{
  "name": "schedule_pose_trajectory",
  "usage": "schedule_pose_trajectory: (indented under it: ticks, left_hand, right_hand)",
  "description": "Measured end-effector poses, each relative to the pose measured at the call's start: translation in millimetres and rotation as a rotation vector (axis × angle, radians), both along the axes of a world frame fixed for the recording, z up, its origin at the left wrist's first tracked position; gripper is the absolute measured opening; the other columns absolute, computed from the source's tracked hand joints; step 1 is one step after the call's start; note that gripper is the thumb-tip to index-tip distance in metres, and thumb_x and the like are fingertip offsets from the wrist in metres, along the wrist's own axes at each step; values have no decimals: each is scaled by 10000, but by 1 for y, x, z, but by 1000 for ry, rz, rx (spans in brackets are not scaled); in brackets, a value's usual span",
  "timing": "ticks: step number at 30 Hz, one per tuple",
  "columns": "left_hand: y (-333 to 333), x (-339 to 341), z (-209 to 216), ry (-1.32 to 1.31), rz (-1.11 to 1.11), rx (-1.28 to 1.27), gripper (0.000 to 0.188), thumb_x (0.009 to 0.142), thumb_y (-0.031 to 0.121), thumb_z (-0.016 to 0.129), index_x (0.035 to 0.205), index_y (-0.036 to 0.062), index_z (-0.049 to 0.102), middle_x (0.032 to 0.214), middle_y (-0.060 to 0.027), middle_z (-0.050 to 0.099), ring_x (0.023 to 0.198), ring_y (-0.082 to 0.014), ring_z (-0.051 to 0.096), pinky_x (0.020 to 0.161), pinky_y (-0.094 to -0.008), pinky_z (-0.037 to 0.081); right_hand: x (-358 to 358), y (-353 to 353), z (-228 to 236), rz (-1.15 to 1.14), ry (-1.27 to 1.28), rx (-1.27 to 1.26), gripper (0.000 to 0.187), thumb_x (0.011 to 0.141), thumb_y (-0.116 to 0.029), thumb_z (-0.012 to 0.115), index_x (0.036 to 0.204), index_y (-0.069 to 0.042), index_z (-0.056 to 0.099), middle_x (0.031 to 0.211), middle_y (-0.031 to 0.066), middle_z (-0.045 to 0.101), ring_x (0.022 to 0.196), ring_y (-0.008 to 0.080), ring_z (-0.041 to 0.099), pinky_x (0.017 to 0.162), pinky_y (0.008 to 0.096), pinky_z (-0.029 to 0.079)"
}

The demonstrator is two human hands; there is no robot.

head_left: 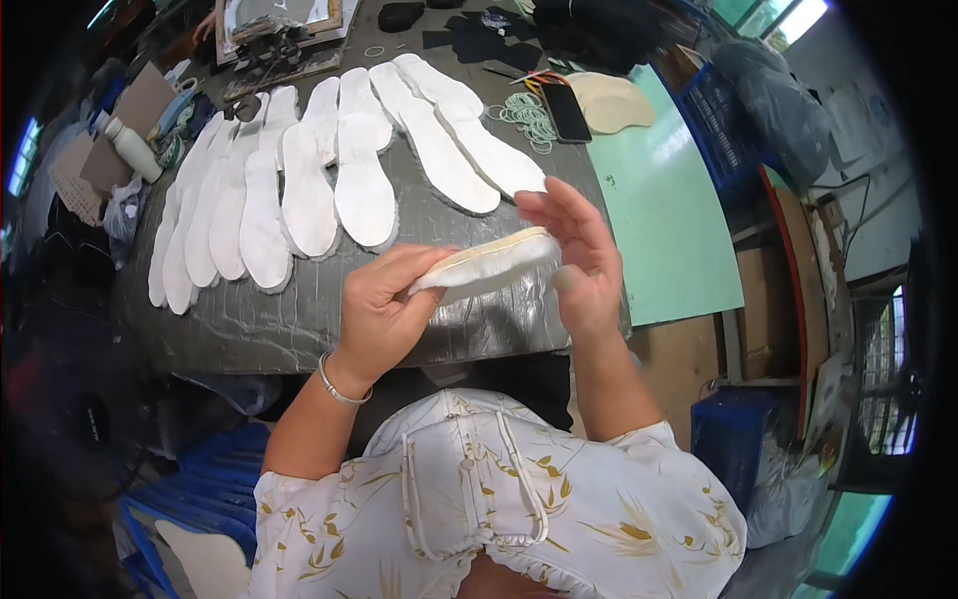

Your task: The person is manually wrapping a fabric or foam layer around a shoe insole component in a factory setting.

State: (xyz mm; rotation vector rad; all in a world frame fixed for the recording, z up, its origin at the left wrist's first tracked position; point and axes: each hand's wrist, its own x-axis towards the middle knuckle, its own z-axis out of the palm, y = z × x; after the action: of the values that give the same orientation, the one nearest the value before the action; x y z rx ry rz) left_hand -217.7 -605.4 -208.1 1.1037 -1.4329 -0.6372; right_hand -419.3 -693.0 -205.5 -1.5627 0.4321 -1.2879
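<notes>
My left hand (387, 299) grips one end of a stack of fleece insoles (489, 262), held edge-on above the table's near edge. Cream backing shows along the top of the stack, and white fluff bulges below. At the other end, my right hand (584, 250) is open, fingers spread and curved around the tip; whether the thumb touches the fluff I cannot tell. Beyond my hands, several white insoles (365, 200) lie in overlapping rows, fluffy edges sticking out beneath their smooth faces.
Rubber bands (527, 122), a dark phone (566, 112) and cream sole-shaped sheets (611, 104) lie at the far right of the dark table (439, 334). A green board (679, 220) adjoins it. A white bottle (133, 150) stands left; a blue chair (205, 489) is below left.
</notes>
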Motion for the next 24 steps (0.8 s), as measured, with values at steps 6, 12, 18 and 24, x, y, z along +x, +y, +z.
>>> schedule_pose_trajectory:
  ticks: [6,12,18,24]
  left_hand:
    - [-2,-1,-1,-73,4,-23,349,773,-140,609,1081,-19,720,1010,-130,712,870,-181,676,725,-265,532]
    - [2,8,-11,-106,9,-4,330,786,-152,606,1071,-27,717,1028,-131,713,886,-162,666,732,-247,520]
    - [5,13,-14,-119,6,42,262,824,-115,629,1064,-43,706,1022,-134,711,878,-163,653,748,-246,500]
    - [4,17,-16,-152,17,50,225,857,-71,650,1077,-44,690,994,-102,707,862,-137,632,741,-240,487]
  right_hand:
    - [13,18,18,-147,255,-143,643,741,-111,825,1317,-8,559,1110,106,660,1047,168,622,881,298,505]
    - [6,17,10,-79,232,28,422,779,-63,798,1178,-31,662,969,43,689,864,92,635,799,244,506]
    - [-5,8,4,-91,238,-123,227,811,-49,757,1028,-4,707,951,91,717,874,163,679,803,284,521]
    - [-7,5,0,41,224,110,206,939,-103,621,1091,16,693,1037,94,709,927,161,663,835,297,514]
